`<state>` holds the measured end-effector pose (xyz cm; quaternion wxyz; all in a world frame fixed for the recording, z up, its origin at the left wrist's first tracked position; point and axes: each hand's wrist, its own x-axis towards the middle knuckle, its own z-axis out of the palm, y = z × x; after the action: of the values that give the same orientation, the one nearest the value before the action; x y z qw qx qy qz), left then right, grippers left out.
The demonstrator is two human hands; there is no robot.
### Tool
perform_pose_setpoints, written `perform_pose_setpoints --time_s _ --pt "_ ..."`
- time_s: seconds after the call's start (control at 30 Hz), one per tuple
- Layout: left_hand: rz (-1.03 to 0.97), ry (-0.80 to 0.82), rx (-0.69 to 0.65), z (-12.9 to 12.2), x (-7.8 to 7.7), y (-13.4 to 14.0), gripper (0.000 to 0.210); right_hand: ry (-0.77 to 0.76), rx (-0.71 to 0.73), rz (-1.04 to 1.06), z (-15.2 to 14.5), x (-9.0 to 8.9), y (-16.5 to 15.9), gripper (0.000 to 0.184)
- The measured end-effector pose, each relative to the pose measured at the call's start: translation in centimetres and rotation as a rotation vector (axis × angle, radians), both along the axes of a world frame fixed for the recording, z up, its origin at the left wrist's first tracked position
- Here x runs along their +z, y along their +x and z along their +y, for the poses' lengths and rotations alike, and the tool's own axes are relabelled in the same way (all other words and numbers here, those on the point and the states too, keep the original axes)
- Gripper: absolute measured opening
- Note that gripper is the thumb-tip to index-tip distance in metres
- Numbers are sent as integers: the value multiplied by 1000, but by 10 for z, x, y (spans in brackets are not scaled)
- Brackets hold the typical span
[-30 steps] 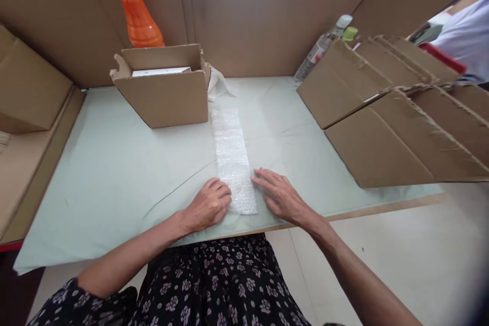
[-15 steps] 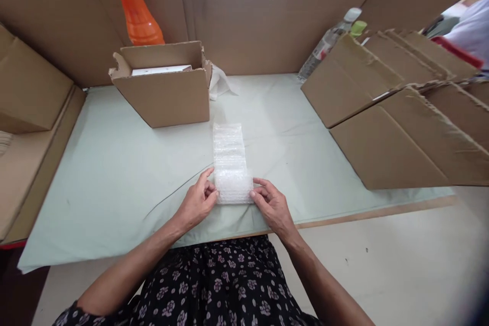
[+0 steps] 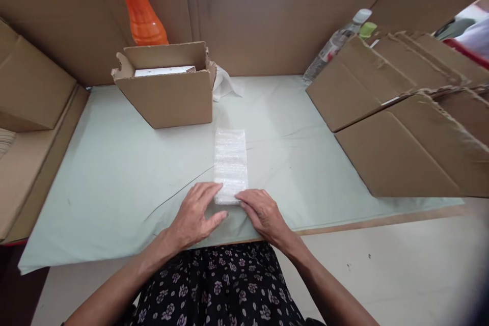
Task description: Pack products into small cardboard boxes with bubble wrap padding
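A narrow strip of bubble wrap (image 3: 231, 160) lies lengthwise on the pale green cloth, its near end between my hands. My left hand (image 3: 196, 214) is at its lower left corner, fingertips touching the edge and thumb spread well away from them. At the lower right corner my right hand (image 3: 263, 212) pinches the near end, fingers on top and thumb at the edge. Whether anything lies inside the wrap cannot be made out.
A cardboard box (image 3: 168, 102) holding white flat items stands at the back, an orange bottle (image 3: 147, 23) behind it. Crumpled white wrap (image 3: 225, 84) lies beside it. More cardboard boxes (image 3: 393, 155) stand right, near a clear bottle (image 3: 332, 48). Another person's sleeve shows far right.
The wider near piece of wrap has been folded or rolled in, and the strip looks shorter at the front. My left hand has loosened and spread; my right hand has moved slightly left.
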<state>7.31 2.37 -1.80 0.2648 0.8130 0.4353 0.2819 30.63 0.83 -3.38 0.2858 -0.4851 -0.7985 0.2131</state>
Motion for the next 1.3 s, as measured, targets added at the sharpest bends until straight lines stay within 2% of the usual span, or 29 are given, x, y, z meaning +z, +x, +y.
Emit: perform_pose_setpoints --time_s 0.03,0.1,0.17,0.23,0.33,0.43,0.53,0.6,0.67,0.8,0.87,0.97,1.07,1.17,1.23,1.3 --pt "0 -14 -37 -4 0 -3 46 -93 5 51 0 2 1 27" --pt "10 -73 -25 -7 -2 -5 41 -202 -21 120 -2 7 2 25" --pt "31 -139 50 -4 -8 -4 40 -136 -116 117 -7 11 3 24" --pt "72 -177 110 3 -14 -1 41 23 -180 43 -11 12 4 24" --pt "148 -150 147 13 -18 4 42 138 -75 -120 -12 7 3 28" --pt "145 -13 173 15 -12 2 35 134 31 -203 -1 1 -1 29" --pt "56 89 79 6 -2 -5 36 29 65 -140 10 1 -4 27" --pt "25 61 -6 -2 1 -11 38 -95 120 -76 11 6 -4 27" --pt "25 -2 -13 -6 -1 -15 36 -152 117 -47 7 11 -5 27" --pt "87 -68 89 4 -14 -14 36 57 -66 -136 -4 17 -11 28" --pt "151 -45 142 13 -17 -10 34 128 -34 -214 -4 16 -16 30" --pt "163 32 181 19 -14 -8 32 116 39 -282 5 8 -23 28" --pt "57 66 76 11 -5 -14 41 8 19 -178 15 3 -23 26" --pt "8 -9 8 1 -1 -19 42 -124 69 -55 11 7 -19 27" --pt "49 -45 37 1 -4 -19 39 -94 35 -76 4 13 -18 27" --pt "133 -38 93 6 -8 -16 35 8 -42 -140 -2 17 -19 29"
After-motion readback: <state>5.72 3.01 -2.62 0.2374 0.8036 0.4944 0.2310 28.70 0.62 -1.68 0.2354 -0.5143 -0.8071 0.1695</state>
